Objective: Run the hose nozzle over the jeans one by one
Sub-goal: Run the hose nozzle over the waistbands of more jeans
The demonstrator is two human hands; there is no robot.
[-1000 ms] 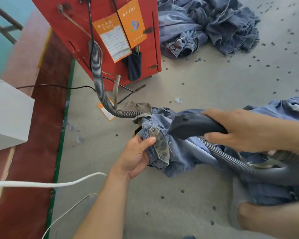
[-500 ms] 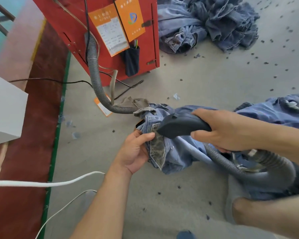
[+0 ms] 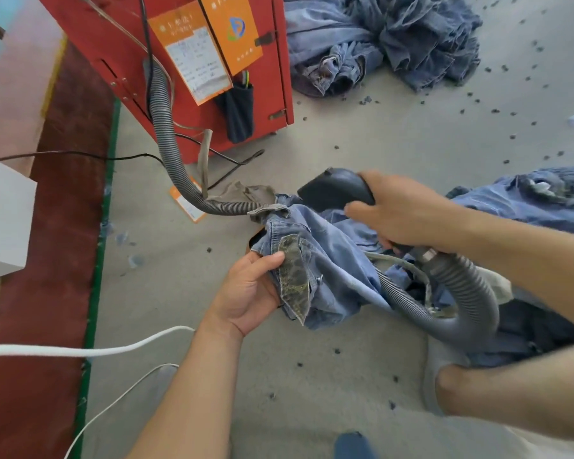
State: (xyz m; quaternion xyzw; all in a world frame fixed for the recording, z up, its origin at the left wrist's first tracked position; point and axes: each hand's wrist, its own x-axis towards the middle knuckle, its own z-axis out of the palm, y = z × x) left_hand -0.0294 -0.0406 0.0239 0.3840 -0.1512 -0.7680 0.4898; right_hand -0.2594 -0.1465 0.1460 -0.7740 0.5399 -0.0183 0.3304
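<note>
A pair of light blue jeans (image 3: 332,260) lies bunched on the grey floor in front of me, its waistband and a dark patterned pocket lining turned out. My left hand (image 3: 249,293) grips the waistband beside that lining. My right hand (image 3: 401,213) holds the black hose nozzle (image 3: 332,190), whose tip sits at the top edge of the jeans. The grey ribbed hose (image 3: 468,293) loops from the nozzle over the denim and runs back to the red machine (image 3: 186,44).
A heap of jeans (image 3: 378,41) lies at the back, right of the red machine. More denim (image 3: 527,200) spreads at my right. White cables (image 3: 80,351) cross the floor at left, by a white box (image 3: 4,217). Dark lint specks dot the floor. My foot (image 3: 451,382) shows lower right.
My right hand has lifted the nozzle up and away from the pocket area toward the top edge of the jeans. My left hand keeps its grip on the waistband.
</note>
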